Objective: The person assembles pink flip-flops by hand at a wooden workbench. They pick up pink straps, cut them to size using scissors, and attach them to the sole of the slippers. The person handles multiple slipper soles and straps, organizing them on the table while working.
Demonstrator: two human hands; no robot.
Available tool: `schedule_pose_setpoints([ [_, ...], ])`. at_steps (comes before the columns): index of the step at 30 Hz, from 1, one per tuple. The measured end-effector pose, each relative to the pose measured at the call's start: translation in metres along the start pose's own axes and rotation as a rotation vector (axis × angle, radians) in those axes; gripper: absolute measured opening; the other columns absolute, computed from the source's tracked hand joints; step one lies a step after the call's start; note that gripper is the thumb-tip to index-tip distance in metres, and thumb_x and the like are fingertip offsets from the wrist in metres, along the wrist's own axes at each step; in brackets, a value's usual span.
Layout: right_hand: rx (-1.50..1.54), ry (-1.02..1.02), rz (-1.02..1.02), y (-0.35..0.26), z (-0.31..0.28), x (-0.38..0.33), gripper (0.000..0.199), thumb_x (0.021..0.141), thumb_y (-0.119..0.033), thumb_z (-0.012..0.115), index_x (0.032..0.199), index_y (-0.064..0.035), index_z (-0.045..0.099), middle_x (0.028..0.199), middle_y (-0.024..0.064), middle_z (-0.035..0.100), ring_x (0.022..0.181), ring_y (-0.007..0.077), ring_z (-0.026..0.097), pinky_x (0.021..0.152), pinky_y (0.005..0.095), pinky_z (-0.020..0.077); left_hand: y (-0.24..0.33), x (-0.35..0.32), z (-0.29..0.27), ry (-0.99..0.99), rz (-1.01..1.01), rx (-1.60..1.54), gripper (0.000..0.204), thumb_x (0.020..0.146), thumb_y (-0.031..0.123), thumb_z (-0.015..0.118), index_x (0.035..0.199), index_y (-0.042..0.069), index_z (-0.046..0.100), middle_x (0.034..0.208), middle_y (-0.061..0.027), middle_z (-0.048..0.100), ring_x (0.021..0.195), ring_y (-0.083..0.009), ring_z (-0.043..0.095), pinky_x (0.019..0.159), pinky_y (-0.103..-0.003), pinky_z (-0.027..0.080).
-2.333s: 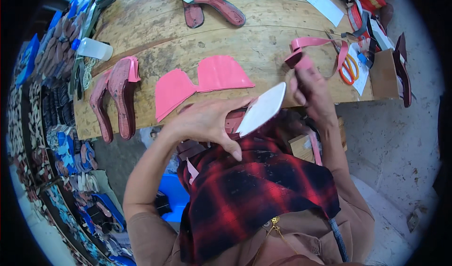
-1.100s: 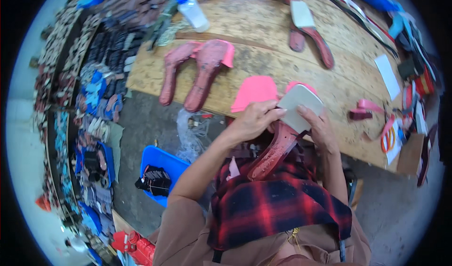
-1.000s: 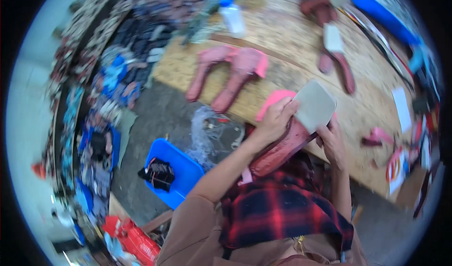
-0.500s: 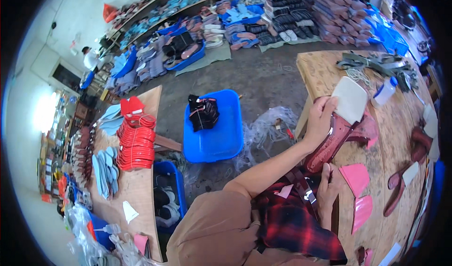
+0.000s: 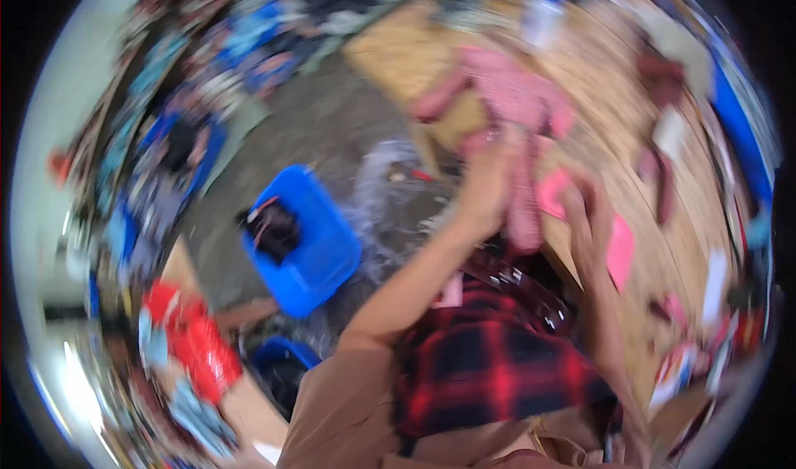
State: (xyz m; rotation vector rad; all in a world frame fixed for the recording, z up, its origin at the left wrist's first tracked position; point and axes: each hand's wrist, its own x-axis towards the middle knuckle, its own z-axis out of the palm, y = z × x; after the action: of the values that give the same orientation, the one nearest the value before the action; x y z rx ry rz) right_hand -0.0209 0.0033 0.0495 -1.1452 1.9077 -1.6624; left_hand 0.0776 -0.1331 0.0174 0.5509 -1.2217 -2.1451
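The view is smeared by motion. My left hand (image 5: 491,174) is closed on the upper part of a long reddish shoe sole (image 5: 522,216), which points down toward my lap at the table's near edge. Beyond that hand lie pinkish-red shoe pieces (image 5: 506,83), partly overhanging the edge; whether they join the sole I cannot tell. To its right, my right hand (image 5: 589,220) has bent fingers spread apart beside a flat pink piece (image 5: 550,194), and I see nothing held in it. Another pink piece (image 5: 620,253) lies just right of this hand. Glossy dark red strips (image 5: 518,282) rest on my plaid apron (image 5: 489,353).
A white bottle with a blue cap (image 5: 543,17) stands at the wooden table's (image 5: 613,96) far side. Dark red pieces (image 5: 659,179) lie to the right. A blue basin (image 5: 311,257) holding a black bundle is on the floor. Red bundled pieces (image 5: 195,336) sit at the left.
My view has swung to the right. The cream card at my left hand is out of sight. My right hand has left the sole's lower end and moved over to the pink pieces.
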Motion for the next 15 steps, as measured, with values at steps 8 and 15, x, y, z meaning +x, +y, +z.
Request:
schedule_pose_setpoints([
  [8,0.258,-0.005,0.317,0.039,-0.005,-0.011,0.039,0.100,-0.032,0.052,0.098,0.0037,0.066,0.078,0.0010,0.063,0.073,0.0103,0.059,0.066,0.0286,0.0474,-0.023,0.002,0.056,-0.056,-0.194,-0.106,0.060,0.102,0.052,0.036,0.117,-0.001,0.058,0.098,-0.0114,0.067,0.085,-0.0168,0.066,0.077,-0.031,0.054],
  [15,0.196,-0.430,0.348,0.026,-0.021,-0.063,0.026,0.096,-0.025,0.060,0.089,-0.0008,0.066,0.070,0.0030,0.062,0.065,0.0100,0.058,0.061,0.0279,0.0468,0.001,0.010,0.054,-0.097,-0.118,-0.208,0.075,0.095,0.068,0.028,0.105,0.000,0.057,0.080,-0.0061,0.059,0.067,-0.0152,0.053,0.064,-0.028,0.045],
])
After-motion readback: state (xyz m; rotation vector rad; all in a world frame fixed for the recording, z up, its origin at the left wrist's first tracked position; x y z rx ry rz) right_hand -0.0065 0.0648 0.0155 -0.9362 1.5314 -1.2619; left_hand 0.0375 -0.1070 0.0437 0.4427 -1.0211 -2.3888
